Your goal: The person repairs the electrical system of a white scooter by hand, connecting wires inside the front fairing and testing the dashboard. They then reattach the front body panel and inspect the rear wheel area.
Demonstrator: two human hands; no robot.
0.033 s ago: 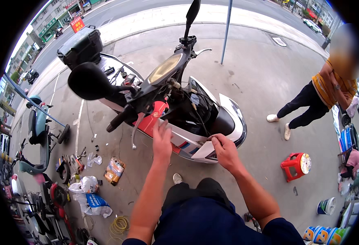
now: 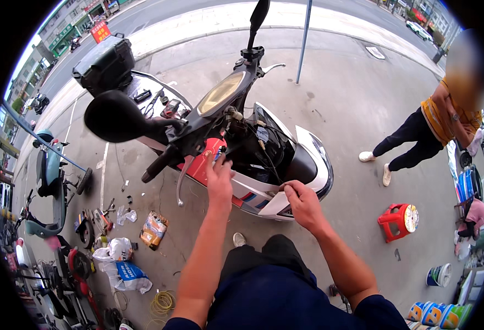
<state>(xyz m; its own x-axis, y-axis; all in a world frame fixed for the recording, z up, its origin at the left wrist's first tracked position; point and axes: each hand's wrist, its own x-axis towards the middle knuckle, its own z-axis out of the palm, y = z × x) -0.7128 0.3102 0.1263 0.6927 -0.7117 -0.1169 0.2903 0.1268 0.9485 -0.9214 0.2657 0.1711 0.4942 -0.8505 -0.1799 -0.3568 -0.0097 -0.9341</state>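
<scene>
In front of me stands a white, red and black scooter with its front bodywork opened up and wires showing inside. My left hand is at the red panel beside the opening, fingers stretched and apart, with nothing seen in them. At the scooter's near front side, my right hand is closed at the edge of a white body panel, thumb and forefinger together; its other fingers are partly hidden. Above my left hand are the brake lever and a black mirror.
Tools, plastic bags and an orange package lie on the ground at left, near parked scooters. A red stool stands at right. Beyond it stands a person with folded arms. Several buckets are at lower right.
My left hand's fingers have shifted slightly up over the red panel and spread. The right hand stays at the white body panel.
</scene>
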